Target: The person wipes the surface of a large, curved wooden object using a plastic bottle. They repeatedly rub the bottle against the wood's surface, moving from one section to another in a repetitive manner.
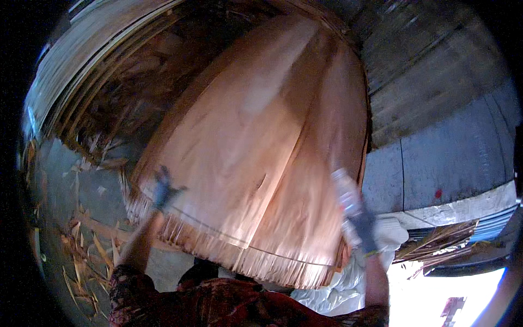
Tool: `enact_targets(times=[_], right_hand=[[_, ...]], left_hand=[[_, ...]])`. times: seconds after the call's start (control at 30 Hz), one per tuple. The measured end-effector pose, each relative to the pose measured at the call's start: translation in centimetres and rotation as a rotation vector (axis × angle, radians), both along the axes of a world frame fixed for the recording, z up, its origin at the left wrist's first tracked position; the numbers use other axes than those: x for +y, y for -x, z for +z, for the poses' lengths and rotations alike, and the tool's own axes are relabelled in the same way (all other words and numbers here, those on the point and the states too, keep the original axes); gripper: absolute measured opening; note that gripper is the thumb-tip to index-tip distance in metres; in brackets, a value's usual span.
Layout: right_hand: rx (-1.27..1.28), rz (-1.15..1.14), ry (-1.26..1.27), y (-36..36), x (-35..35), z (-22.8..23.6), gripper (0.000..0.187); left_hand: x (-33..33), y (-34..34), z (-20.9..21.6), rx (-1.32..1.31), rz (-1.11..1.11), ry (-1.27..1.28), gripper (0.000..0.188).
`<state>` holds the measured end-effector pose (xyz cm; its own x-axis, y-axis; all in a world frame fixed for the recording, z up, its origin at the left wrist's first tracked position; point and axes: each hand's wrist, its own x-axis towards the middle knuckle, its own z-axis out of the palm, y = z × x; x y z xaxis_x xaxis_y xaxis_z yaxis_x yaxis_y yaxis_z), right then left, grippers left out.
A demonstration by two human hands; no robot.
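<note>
A tall stack of thin reddish-brown wood veneer sheets fills the middle, its ragged near edge toward me. My left hand, in a dark blue-grey glove, is at the stack's near left corner with its fingers spread and nothing in them. On the right side, my gloved right hand is closed around a pale, see-through, bottle-shaped thing, smeared by motion. That thing is over the right edge of the stack. A long split runs through the top sheet.
Curved stacks of sheets stand at the far left, with broken wood scraps on the floor below. To the right are grey boards with a red spot. White plastic sheeting bunches beside the stack's near right corner.
</note>
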<state>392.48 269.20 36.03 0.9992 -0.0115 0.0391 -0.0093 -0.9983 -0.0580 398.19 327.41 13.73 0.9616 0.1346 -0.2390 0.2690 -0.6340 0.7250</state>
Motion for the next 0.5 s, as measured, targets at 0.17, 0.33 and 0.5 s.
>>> enact_targets(times=[0.17,0.33,0.5], right_hand=[[0.374,0.0,-0.241,8.4,16.2,-3.6,0.071],[0.279,0.118,-0.468,10.7,20.8,-4.8,0.084],[0.597,0.02,-1.629,11.9,18.7,-7.5,0.08]], left_hand=[[-20.6,9.4,7.9,0.36,-0.368,1.261,0.062],[-23.3,11.8,11.3,0.583,0.172,1.641,0.037],[-23.6,11.9,9.7,0.515,0.036,1.795,0.038]])
